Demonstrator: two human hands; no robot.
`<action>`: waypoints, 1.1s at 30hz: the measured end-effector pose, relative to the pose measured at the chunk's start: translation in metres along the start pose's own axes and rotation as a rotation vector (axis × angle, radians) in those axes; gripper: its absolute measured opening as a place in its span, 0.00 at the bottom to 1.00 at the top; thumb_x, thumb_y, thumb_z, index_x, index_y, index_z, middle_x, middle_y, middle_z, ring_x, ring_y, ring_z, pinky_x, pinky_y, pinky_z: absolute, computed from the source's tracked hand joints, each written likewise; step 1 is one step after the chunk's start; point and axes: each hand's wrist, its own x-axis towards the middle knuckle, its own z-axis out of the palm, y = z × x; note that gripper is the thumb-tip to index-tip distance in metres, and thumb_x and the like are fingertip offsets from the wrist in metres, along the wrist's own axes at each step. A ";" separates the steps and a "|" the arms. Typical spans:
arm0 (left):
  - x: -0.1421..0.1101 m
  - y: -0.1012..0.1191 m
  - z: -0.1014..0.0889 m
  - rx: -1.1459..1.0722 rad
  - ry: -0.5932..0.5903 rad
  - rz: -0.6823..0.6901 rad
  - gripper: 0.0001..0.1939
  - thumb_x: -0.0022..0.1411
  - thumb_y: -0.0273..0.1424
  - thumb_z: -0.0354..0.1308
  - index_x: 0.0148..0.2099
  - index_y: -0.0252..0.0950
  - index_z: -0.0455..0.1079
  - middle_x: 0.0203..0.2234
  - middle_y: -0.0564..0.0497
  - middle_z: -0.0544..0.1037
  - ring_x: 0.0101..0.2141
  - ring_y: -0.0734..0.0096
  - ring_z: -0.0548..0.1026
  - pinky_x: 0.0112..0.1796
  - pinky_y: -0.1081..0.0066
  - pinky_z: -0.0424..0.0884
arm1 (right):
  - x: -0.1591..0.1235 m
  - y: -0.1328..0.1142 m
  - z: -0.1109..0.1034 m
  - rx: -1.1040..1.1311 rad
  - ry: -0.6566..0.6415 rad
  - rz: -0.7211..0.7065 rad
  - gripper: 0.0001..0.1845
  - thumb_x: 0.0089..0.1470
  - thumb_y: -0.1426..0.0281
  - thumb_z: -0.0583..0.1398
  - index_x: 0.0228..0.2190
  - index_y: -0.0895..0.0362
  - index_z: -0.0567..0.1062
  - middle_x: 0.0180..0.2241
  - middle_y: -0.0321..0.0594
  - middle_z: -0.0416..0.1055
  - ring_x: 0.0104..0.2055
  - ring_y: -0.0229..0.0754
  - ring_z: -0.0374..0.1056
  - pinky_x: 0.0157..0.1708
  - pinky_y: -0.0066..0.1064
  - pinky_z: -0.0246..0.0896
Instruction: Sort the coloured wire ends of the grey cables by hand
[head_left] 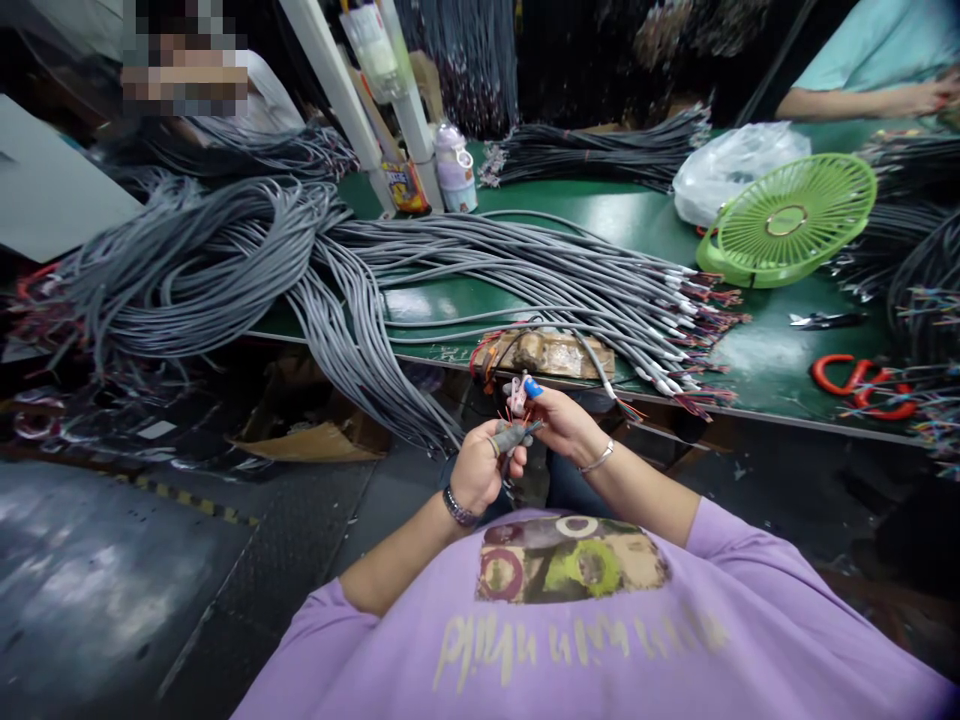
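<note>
In front of my body, below the table edge, my left hand [480, 468] is closed around a grey cable's end. Thin reddish wires [514, 412] fan out there. My right hand [564, 425] meets it from the other side, its fingers pinched at these wires; a blue cover [532, 387] sits on one fingertip. A small whitish-pink piece [517, 394] shows beside that fingertip, too small to name. Just beyond my hands, a tape-wrapped block [551, 353] with red and black leads lies at the table edge. One grey cable [592, 345] ends beside it with bare coloured wires.
Bundled grey cables [525, 250] cover the green table [622, 218], with a coil [202, 270] at left. To the right are a green fan [787, 220], a plastic bag [731, 175], nippers [829, 320] and red-handled scissors [862, 385]. A bottle [455, 170] stands behind; two people sit across.
</note>
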 end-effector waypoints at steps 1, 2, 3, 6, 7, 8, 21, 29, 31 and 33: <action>0.001 -0.001 0.000 0.007 0.000 -0.008 0.13 0.47 0.37 0.65 0.26 0.33 0.67 0.13 0.55 0.71 0.11 0.80 0.64 0.14 0.78 0.58 | 0.000 0.000 0.000 0.020 -0.001 0.000 0.18 0.43 0.57 0.67 0.26 0.59 0.72 0.23 0.35 0.69 0.24 0.33 0.63 0.25 0.25 0.60; 0.001 -0.001 0.000 0.014 -0.002 -0.015 0.13 0.47 0.37 0.64 0.26 0.33 0.68 0.13 0.55 0.71 0.11 0.80 0.64 0.14 0.78 0.58 | 0.000 0.000 0.001 0.040 -0.003 0.001 0.18 0.42 0.58 0.68 0.26 0.59 0.73 0.23 0.36 0.69 0.24 0.33 0.63 0.25 0.25 0.60; 0.002 -0.002 0.000 0.021 -0.005 -0.019 0.13 0.47 0.37 0.64 0.26 0.32 0.68 0.13 0.55 0.70 0.11 0.81 0.64 0.14 0.78 0.58 | 0.000 0.000 0.001 0.059 -0.006 0.002 0.18 0.41 0.59 0.68 0.26 0.60 0.73 0.23 0.36 0.70 0.24 0.34 0.63 0.25 0.25 0.60; 0.004 -0.003 0.000 0.030 -0.018 -0.017 0.13 0.48 0.37 0.64 0.27 0.32 0.69 0.13 0.54 0.71 0.11 0.81 0.64 0.14 0.79 0.58 | -0.001 -0.001 0.004 0.092 -0.004 -0.005 0.17 0.39 0.61 0.70 0.24 0.61 0.74 0.22 0.37 0.71 0.25 0.34 0.64 0.25 0.25 0.61; 0.005 -0.003 0.000 0.030 -0.021 -0.017 0.13 0.48 0.37 0.64 0.27 0.31 0.69 0.13 0.54 0.71 0.11 0.81 0.64 0.14 0.79 0.58 | -0.001 -0.001 0.005 0.096 0.006 -0.003 0.16 0.39 0.61 0.70 0.24 0.61 0.74 0.22 0.37 0.71 0.25 0.34 0.64 0.25 0.25 0.61; 0.005 -0.004 0.000 0.030 -0.023 -0.018 0.13 0.48 0.37 0.64 0.27 0.31 0.69 0.13 0.54 0.71 0.11 0.81 0.64 0.14 0.79 0.58 | -0.001 -0.001 0.005 0.101 0.017 0.001 0.16 0.40 0.61 0.69 0.24 0.61 0.74 0.22 0.37 0.71 0.25 0.34 0.65 0.26 0.25 0.61; -0.012 -0.006 -0.002 0.033 0.017 0.099 0.13 0.50 0.37 0.64 0.26 0.33 0.67 0.14 0.54 0.72 0.12 0.80 0.66 0.15 0.79 0.59 | -0.006 -0.008 0.003 0.093 0.023 0.170 0.19 0.56 0.56 0.56 0.30 0.60 0.74 0.24 0.38 0.71 0.23 0.35 0.66 0.25 0.28 0.65; -0.007 -0.006 -0.003 -0.038 0.045 0.142 0.11 0.50 0.35 0.64 0.27 0.32 0.69 0.15 0.54 0.72 0.13 0.81 0.66 0.15 0.80 0.60 | -0.004 0.003 0.000 -0.030 0.075 -0.033 0.14 0.50 0.61 0.63 0.26 0.60 0.73 0.23 0.36 0.70 0.22 0.31 0.62 0.23 0.23 0.61; -0.004 -0.006 -0.003 -0.059 0.041 0.140 0.11 0.50 0.35 0.64 0.28 0.32 0.69 0.15 0.54 0.72 0.14 0.81 0.66 0.15 0.80 0.60 | -0.003 0.008 -0.003 -0.065 0.108 -0.140 0.18 0.48 0.56 0.63 0.26 0.60 0.73 0.23 0.35 0.70 0.22 0.30 0.61 0.22 0.21 0.59; -0.002 -0.006 -0.002 -0.072 0.037 0.135 0.11 0.50 0.35 0.64 0.28 0.32 0.69 0.15 0.54 0.72 0.14 0.81 0.66 0.15 0.80 0.61 | 0.000 0.011 -0.006 -0.049 0.096 -0.167 0.20 0.46 0.53 0.64 0.27 0.59 0.74 0.23 0.35 0.70 0.23 0.30 0.61 0.22 0.21 0.59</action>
